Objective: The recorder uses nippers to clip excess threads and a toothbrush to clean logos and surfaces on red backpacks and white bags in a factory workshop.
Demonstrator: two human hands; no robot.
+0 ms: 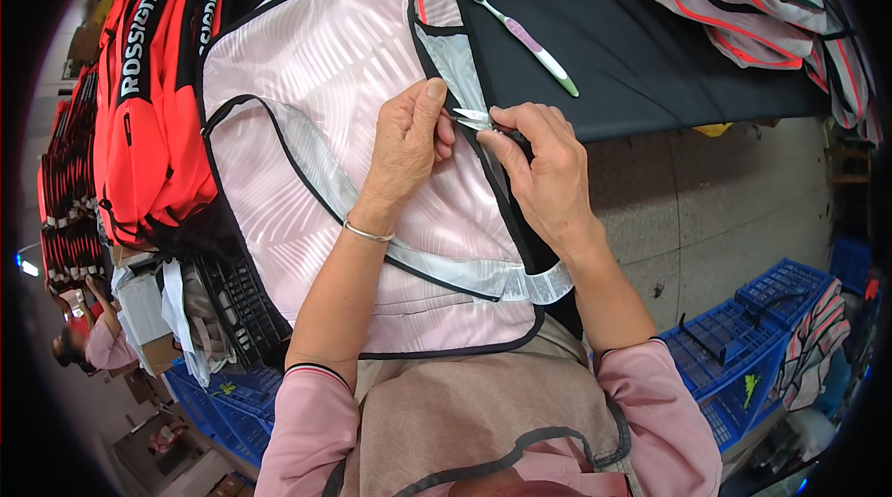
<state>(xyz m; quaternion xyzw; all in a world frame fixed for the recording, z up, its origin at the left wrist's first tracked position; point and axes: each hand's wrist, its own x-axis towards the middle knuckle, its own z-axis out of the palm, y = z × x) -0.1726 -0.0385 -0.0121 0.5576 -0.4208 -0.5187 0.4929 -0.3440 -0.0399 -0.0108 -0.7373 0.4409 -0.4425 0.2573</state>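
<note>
A pale pink patterned sewn fabric piece point(307, 79) with black bound edges lies across the table's near edge and my lap. At its right side my left hand point(404, 139) is closed, thumb up, on the black edging. My right hand point(550, 167) grips small metal thread snips point(472, 118). Their bright blades point left, close to my left fingertips; the handles are mostly hidden in my palm. A loose strip with a white label point(539, 285) curves over the lower part of the fabric.
On the black table point(632, 70) lies a toothbrush point(525, 42) with green bristles. More pink-and-grey sewn pieces point(734, 0) are heaped at far right. Red bags point(153, 125) hang or stack at left. Blue plastic crates point(743, 330) stand at lower right; another person point(102, 339) is at far left.
</note>
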